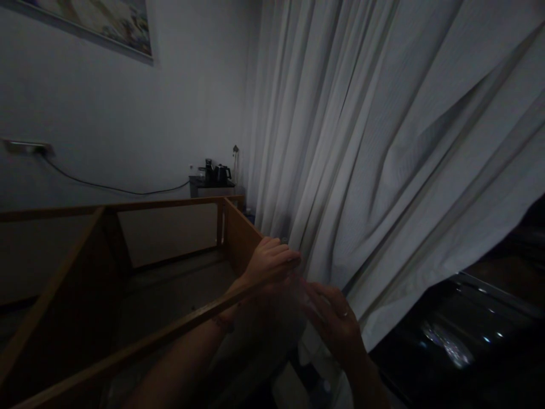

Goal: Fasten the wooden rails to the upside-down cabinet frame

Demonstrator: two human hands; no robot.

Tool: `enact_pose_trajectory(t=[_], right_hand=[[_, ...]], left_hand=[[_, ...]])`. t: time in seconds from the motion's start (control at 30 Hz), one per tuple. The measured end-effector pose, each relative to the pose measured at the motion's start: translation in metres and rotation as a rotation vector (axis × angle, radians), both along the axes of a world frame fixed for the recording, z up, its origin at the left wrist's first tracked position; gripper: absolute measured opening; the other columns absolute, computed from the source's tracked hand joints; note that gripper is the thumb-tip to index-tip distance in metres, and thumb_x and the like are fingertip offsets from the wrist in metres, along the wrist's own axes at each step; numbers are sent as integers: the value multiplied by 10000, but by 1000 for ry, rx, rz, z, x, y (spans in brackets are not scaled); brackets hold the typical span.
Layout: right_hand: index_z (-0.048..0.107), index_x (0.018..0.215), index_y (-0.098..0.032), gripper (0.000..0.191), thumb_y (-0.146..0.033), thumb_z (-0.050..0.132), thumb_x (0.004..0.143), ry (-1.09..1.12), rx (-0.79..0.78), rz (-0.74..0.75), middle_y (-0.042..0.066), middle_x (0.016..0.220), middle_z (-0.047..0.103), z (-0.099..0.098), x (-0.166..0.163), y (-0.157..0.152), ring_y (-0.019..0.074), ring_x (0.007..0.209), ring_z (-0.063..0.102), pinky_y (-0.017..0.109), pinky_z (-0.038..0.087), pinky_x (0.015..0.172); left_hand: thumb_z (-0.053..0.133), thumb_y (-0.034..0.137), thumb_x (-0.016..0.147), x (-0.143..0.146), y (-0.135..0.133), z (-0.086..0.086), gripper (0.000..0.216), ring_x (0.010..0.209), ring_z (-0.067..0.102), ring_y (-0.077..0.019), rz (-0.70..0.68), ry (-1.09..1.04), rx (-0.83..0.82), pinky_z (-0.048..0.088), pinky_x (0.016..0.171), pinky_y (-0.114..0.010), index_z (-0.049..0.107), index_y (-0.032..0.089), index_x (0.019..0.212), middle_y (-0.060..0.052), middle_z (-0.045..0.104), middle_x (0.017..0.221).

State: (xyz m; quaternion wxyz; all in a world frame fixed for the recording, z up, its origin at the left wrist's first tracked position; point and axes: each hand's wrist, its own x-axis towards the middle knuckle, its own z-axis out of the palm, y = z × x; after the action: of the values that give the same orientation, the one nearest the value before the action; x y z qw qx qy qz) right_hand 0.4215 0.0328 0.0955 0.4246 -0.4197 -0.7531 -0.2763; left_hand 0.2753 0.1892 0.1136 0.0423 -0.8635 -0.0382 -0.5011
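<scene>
The room is dim, with a plain pale wall [128, 125] on the left and far side. A white curtain [383, 142] fills the right half of the view. It is thin, finely woven cloth that hangs in long, soft folds slanting down toward the near middle. Its lower edge gathers just where the two hands meet.

A wooden frame [140, 341] takes up the near left. It is made of flat brown boards and narrow rails with open bays between them, and one rail runs diagonally across the near foreground. At the near right lies a dark glossy surface [460, 341] that catches small glints of light.

The left forearm passes behind that near rail and reaches away from the camera. The left hand [272, 262] is knuckles up with its fingers curled shut, right against the curtain's edge. I cannot tell whether cloth lies inside the grip. The right forearm rises from the near edge. The right hand [336, 324] shows its back, with the fingers loosely bent and close together, their tips on the pale cloth just below the left hand. It is too dark to tell whether they are pinching it.

Against the far wall stands a small desk [213, 187] with a dark kettle [221, 173] on it. A framed picture [106, 23] hangs at the upper left. A black cable [106, 187] sags along the wall toward the desk. A thin ring [344, 313] shows on one finger of the right hand.
</scene>
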Motion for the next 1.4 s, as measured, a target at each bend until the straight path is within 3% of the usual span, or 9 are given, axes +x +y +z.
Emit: enact_pose_trajectory(t=[0.1,0.23,0.4,0.57,0.67,0.87,1.0,1.23,1.4], right_hand=[[444,1461,-218,556,-133,602,935,-61,-19,9,100,1028,703,3,5,0,189,947,681,289,583,837],[558,1374,-240,446,-118,574,945,70,-16,34,77,988,716,1,2,2,167,890,686,265,576,808],[716,1119,-262,234,-242,529,980,599,-212,66,1,766,702,2,-17,8,128,693,673,219,549,630],[524,1360,-228,401,-363,506,983,1090,-405,179,-58,586,628,6,-29,13,107,497,588,197,492,484],[575,1270,-231,344,-388,528,968,1050,-395,157,-48,611,660,2,-27,14,117,530,626,212,522,529],[700,1028,-248,164,-327,589,937,537,-118,-77,38,929,760,-14,-7,11,177,828,724,276,575,736],[687,1102,-247,208,-323,575,944,485,-103,-77,30,852,770,-15,-9,10,168,712,733,265,579,663],[452,1388,-200,561,-505,558,929,1294,-548,275,-63,501,634,0,-42,9,108,333,524,182,404,342],[533,1272,-205,548,-556,627,862,1462,-605,383,-59,521,634,2,-46,10,97,351,521,175,397,356]], left_hand=[[472,375,799,0,0,0,305,664,487,-191,-10,-9,5,321,647,-353,640,180,963,-22,601,690],[489,375,786,1,1,-2,302,666,494,-193,-1,-6,-23,322,644,-352,641,180,958,-23,613,693],[484,357,798,1,-1,-2,275,668,504,-191,20,3,-39,328,646,-348,641,184,944,-25,636,707],[472,377,799,0,1,-2,300,659,504,-187,21,18,-34,326,644,-349,641,188,959,-23,637,704],[478,405,795,0,2,-4,319,677,511,-195,31,38,-38,332,653,-356,640,191,968,-27,639,714],[474,388,798,1,1,-3,298,679,517,-195,29,30,-56,337,658,-358,640,191,949,-28,641,709],[465,386,793,0,1,-3,304,670,508,-194,22,17,-43,336,649,-359,640,187,942,-29,639,707],[473,362,807,0,0,-3,277,676,505,-193,22,18,-58,331,652,-356,639,193,950,-20,627,699],[472,397,815,1,1,-4,297,680,509,-196,18,20,-64,327,660,-357,636,195,959,-23,625,700]])
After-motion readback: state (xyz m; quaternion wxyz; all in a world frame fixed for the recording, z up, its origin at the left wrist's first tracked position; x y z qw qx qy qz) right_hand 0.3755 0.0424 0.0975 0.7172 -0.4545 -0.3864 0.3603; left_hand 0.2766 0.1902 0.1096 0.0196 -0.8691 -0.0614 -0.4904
